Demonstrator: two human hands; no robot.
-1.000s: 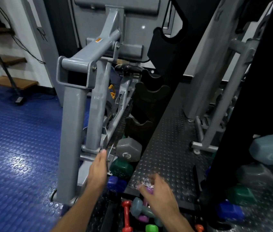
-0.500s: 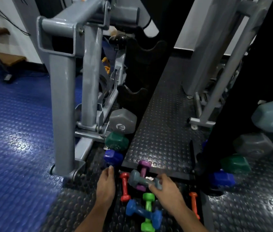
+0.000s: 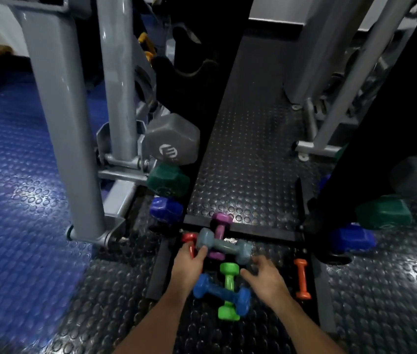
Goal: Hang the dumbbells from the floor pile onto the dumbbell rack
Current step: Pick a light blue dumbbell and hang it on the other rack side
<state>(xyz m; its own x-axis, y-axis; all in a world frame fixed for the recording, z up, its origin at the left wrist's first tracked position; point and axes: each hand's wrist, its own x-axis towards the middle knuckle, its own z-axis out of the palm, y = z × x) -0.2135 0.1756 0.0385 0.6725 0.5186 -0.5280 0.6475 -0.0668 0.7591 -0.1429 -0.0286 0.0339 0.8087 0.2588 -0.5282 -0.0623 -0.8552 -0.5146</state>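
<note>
Pickup step: left hand [image 3: 188, 264] touches the grey-blue vinyl dumbbell [image 3: 224, 247] atop the floor pile, grip loose; right hand [image 3: 266, 275] spread open beside it. Next: close on handle, lift toward black rack [image 3: 189, 60].

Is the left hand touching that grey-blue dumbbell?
Touching. The head view shows the left hand's thumb pressed against the near end of the grey-blue dumbbell.

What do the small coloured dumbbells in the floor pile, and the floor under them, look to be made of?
The grey-blue dumbbell, green dumbbell and orange dumbbell look vinyl- or neoprene-coated: saturated colour, soft sheen, rounded edges. The core cannot be seen. The black floor looks like studded rubber matting, with raised round dots and dull highlights.
</note>
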